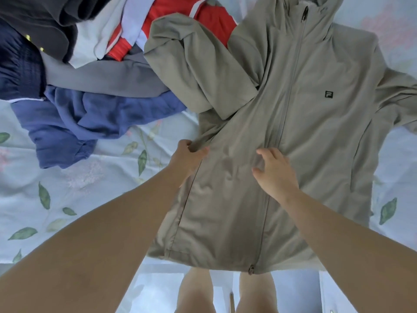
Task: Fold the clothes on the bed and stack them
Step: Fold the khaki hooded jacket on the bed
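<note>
Two bare hands, mine, are at a pale grey-green jacket [316, 136] that lies front up on the bed sheet [67, 193]. It is zipped shut, with the hood [291, 12] away from me and the hem nearest me, at the bed's edge. A small dark square logo [329, 94] sits on the chest, right of the zipper [287, 105]. The sleeve [198, 64] on the jacket's left side is folded in across the chest. The other sleeve [397, 98] stretches out to the right, on the sheet.

My left hand [187, 158] is at the jacket's left edge, about halfway down. Its fingers [191, 144] are curled round a bunched fold of the fabric, gripping it. My right hand [275, 175] is over the jacket's front, just left of the zipper. Its fingers [262, 152] are spread and loosely bent, holding nothing; I cannot tell whether they touch the cloth.

Left of the jacket, unfolded clothes lie in a heap. A blue garment [79, 123] is nearest me, and a grey garment [101, 80] behind it reaches the folded sleeve. Beyond these are a red and white garment [212, 21] partly under that sleeve, a white garment [94, 37], a navy garment [18, 68] and a dark charcoal garment [45, 19]. The sheet is pale blue with green leaves. Below the jacket's hem, my bare legs [196, 292] show.
</note>
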Demonstrator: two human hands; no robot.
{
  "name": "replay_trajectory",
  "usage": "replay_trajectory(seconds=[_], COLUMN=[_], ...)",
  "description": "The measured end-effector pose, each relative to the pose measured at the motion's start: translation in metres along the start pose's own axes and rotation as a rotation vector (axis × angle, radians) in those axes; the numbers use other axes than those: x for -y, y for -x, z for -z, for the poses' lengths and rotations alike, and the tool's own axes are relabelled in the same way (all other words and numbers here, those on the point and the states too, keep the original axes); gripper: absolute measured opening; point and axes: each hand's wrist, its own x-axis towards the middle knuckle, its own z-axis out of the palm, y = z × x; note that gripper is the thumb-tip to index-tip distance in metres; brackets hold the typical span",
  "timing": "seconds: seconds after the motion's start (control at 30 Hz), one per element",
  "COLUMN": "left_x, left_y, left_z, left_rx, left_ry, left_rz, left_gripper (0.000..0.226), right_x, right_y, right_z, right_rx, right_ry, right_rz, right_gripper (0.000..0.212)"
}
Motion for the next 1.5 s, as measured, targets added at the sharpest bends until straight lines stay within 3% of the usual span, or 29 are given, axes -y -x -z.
replay_trajectory(seconds=[0.2,0.3,0.47,0.57,0.67,0.73,0.83,0.9,1.03,1.13,1.23,1.37,1.43,1.5], left_x=[-0.036,-0.062,-0.109,-0.142,-0.151,-0.149,-0.145,-0.143,-0.141,-0.136,-0.126,-0.127,-0.130,-0.134], left_y=[-0.023,-0.035,-0.067,-0.078,-0.084,-0.080,-0.072,-0.069,-0.073,-0.078,-0.083,-0.085,-0.085,-0.084], left_z=[-0.011,-0.018,-0.021,-0.024,-0.016,-0.004,0.027,0.052,0.101,0.116,0.115,0.119,0.121,0.124], left_rx=[-0.048,-0.158,-0.481,-0.569,-0.648,-0.646,-0.632,-0.699,-0.860,-0.726,-0.561,-0.638,-0.681,-0.728], left_ry=[0.087,0.164,0.243,0.301,0.283,0.187,0.028,0.042,0.562,0.885,0.837,0.614,0.623,0.710], left_rz=[0.012,0.066,0.033,0.079,0.151,0.102,-0.061,-0.153,-0.194,-0.161,-0.068,-0.010,-0.001,0.004], left_gripper=[0.072,0.071,0.097,0.106,0.067,0.040,0.037,0.039,0.044,0.051,0.059,0.006,0.021,0.021], right_x=[-0.001,0.010,0.021,0.027,0.033,0.034,0.040,0.049,0.060,0.066,0.077,0.098,0.111,0.126], right_y=[-0.067,-0.093,-0.141,-0.150,-0.152,-0.154,-0.155,-0.152,-0.143,-0.141,-0.139,-0.141,-0.144,-0.146], right_z=[0.043,0.060,0.068,0.067,0.070,0.072,0.072,0.068,0.061,0.064,0.070,0.080,0.084,0.084], right_rx=[-0.022,0.007,0.277,0.383,0.429,0.458,0.486,0.482,0.388,0.230,0.044,-0.024,-0.033,-0.012], right_ry=[0.068,0.092,-0.006,0.000,0.005,-0.005,0.000,0.004,-0.006,-0.039,-0.002,-0.125,-0.281,-0.451], right_rz=[0.070,0.171,0.153,0.097,0.068,0.044,-0.003,-0.042,-0.091,-0.120,0.001,0.198,0.236,0.238], right_gripper=[0.059,0.063,0.071,0.075,0.079,0.082,0.087,0.089,0.083,0.073,0.068,0.061,0.054,0.047])
